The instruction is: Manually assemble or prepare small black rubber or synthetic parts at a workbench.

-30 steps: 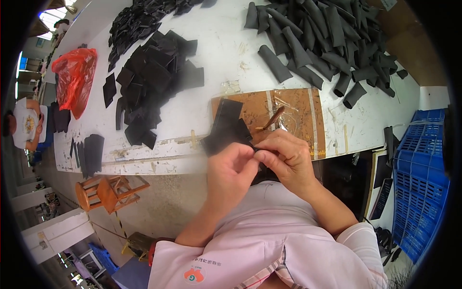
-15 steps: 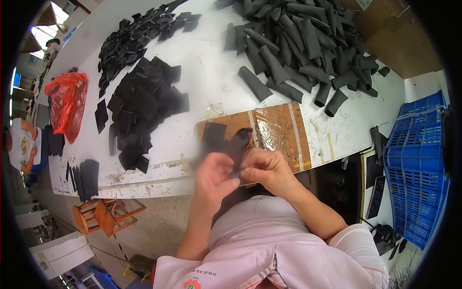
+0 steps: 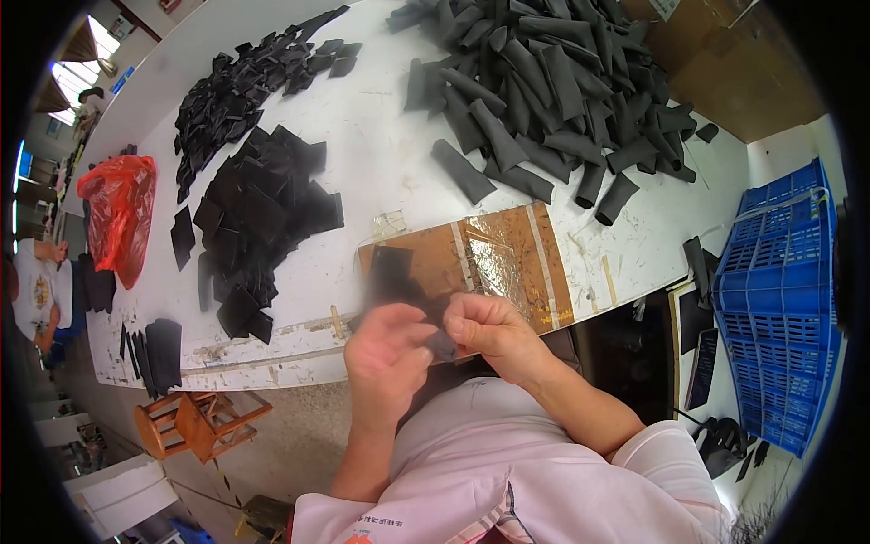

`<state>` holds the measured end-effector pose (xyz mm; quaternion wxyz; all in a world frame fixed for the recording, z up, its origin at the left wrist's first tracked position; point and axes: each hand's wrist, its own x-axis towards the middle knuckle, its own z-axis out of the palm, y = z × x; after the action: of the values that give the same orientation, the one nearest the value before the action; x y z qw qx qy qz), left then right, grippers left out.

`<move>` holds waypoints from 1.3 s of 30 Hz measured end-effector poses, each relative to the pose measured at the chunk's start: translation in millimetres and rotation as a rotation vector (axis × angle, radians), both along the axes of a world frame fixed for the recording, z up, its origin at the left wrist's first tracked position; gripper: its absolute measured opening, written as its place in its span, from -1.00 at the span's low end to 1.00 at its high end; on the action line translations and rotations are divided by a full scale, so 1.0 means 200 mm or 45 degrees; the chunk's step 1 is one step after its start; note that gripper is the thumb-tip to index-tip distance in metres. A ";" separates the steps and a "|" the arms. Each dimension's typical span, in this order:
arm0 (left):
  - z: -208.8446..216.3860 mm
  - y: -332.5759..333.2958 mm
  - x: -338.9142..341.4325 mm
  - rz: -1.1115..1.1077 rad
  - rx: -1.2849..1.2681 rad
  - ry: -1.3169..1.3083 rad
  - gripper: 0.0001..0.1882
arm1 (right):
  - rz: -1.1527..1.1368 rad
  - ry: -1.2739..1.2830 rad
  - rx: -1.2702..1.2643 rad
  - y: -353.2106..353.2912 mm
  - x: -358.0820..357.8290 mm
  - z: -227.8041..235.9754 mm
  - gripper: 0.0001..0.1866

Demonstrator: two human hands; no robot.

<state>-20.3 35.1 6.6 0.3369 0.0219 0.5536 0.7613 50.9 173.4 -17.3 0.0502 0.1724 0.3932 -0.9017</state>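
My right hand (image 3: 494, 334) is closed in a pinch on a small dark grey piece of sheet material (image 3: 441, 345), near the front edge of the table. Close beside it is my left hand (image 3: 390, 358), fingers curled and somewhat blurred, right at the same piece; whether it grips the piece is hard to make out. Beyond the hands lies a brown board (image 3: 430, 238) with strips of tape and shiny glue smears. A black square piece (image 3: 392, 267) shows blurred at the board's left part, partly behind my fingers.
Rolled dark grey tubes (image 3: 544, 100) are heaped at the far right. Two piles of flat black pieces (image 3: 263, 213) lie at left, near a red plastic bag (image 3: 122, 218). Blue crates (image 3: 770, 308) stand at right, a wooden stool (image 3: 199, 424) at lower left. Another person (image 3: 41, 290) sits far left.
Both hands have come slightly nearer to my body, the left one turning its fingers inward toward the right. The whole view has shifted a little.
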 end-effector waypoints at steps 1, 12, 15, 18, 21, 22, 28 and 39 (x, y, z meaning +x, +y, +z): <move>0.03 0.00 0.00 -0.077 0.229 -0.148 -0.60 | 0.010 0.090 0.002 0.00 0.01 0.00 -0.82; 0.07 0.07 0.13 0.045 -0.116 0.670 -0.75 | -0.223 0.619 1.204 0.04 -0.02 0.16 -0.93; 0.06 0.10 0.14 0.175 -0.083 0.883 -0.81 | -0.297 0.660 1.362 0.04 -0.02 0.23 -0.92; 0.07 0.14 0.11 0.250 -0.022 1.106 -0.84 | -0.351 0.709 1.428 0.06 -0.03 0.28 -0.92; 0.14 0.17 0.08 0.298 0.017 1.067 -0.86 | -0.380 0.681 1.494 0.07 -0.04 0.35 -0.91; 0.16 0.17 0.08 0.293 0.065 0.851 -0.85 | -0.371 0.617 1.510 0.08 -0.04 0.37 -0.91; 0.32 0.18 -0.06 -0.355 1.036 -0.214 -0.61 | -0.087 0.456 0.831 0.15 -0.10 0.54 -0.85; -0.02 0.19 -0.20 -0.400 1.117 -0.750 -0.69 | 0.144 0.133 0.156 0.24 -0.21 0.17 -0.68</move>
<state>-60.3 72.2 2.7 0.5464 0.0288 0.0567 0.8351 9.6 220.9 16.5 0.0698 0.1056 0.4589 -0.8794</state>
